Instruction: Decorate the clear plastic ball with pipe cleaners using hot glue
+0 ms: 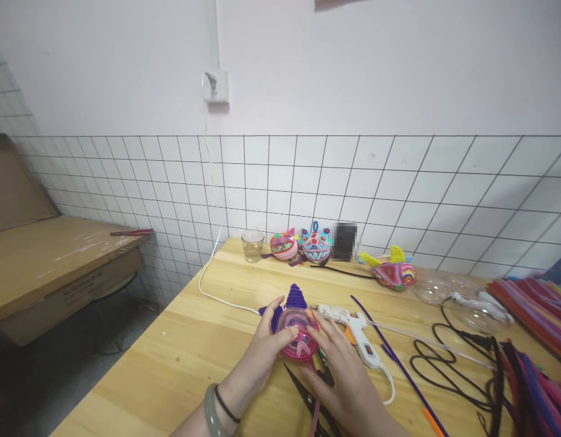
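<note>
A round craft figure (295, 325) wound in pink and purple pipe cleaners, with purple fins (295, 297), is between my hands over the wooden table. My left hand (268, 340) grips its left side, the thumb pressing on its top. On its right side my right hand (341, 361) holds it with bent fingers; part of that grip is hidden. A loose pink pipe cleaner (315, 413) trails from the figure toward me. Dark scissors (302, 388) lie under the right hand, partly covered. Just beyond that hand rests a white hot glue gun (364, 346).
At the back of the table (189, 340) stand a glass cup (253, 246) and finished craft figures (316, 244). To the right are another figure (395, 274), clear plastic balls (435, 288), black cord (437, 364), a purple pipe cleaner (398, 364) and pipe-cleaner bundles (535, 315).
</note>
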A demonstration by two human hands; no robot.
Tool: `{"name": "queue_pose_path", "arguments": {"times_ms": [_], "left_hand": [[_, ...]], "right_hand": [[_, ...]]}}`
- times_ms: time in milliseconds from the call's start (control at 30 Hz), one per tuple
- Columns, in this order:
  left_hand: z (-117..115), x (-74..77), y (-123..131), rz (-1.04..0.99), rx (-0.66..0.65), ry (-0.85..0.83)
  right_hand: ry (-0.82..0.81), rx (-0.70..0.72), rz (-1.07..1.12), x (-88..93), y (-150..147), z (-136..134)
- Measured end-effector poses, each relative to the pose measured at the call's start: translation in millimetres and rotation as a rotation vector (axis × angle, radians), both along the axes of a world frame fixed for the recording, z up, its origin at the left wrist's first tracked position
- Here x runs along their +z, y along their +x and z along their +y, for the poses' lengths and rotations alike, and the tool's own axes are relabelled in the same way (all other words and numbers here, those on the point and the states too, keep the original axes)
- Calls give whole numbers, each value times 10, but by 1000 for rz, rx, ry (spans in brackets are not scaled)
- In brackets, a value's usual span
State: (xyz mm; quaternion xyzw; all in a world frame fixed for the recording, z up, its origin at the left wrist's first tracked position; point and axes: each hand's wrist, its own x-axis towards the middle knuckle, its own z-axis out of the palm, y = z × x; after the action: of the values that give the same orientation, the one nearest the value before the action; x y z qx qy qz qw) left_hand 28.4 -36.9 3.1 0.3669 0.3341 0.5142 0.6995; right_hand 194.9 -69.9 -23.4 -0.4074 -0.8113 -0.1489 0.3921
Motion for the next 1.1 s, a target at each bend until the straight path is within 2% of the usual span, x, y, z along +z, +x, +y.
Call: {"name": "queue_pose_path", "arguments": {"times_ms": [200, 400, 533, 633, 767, 900, 1100], "left_hand": [[11, -7, -10, 67, 62, 13], [9, 13, -5, 105, 61, 30], [46, -16, -30, 141, 110, 86], [104, -56, -70, 156, 173, 131], [171, -76, -114, 150, 210, 100], [206, -60, -132, 172, 244, 119], [255, -77, -167, 198, 273, 120]], "right_hand": [[-8, -12, 91, 15, 25, -2], [40, 6, 156, 15, 105, 58], [50, -76, 350, 74, 257, 108], [-47, -228, 531, 127, 463, 167], [-289, -420, 737, 134, 713, 256], [-440, -414, 766, 98, 800, 314], [-490, -415, 624, 59, 860, 360]]}}
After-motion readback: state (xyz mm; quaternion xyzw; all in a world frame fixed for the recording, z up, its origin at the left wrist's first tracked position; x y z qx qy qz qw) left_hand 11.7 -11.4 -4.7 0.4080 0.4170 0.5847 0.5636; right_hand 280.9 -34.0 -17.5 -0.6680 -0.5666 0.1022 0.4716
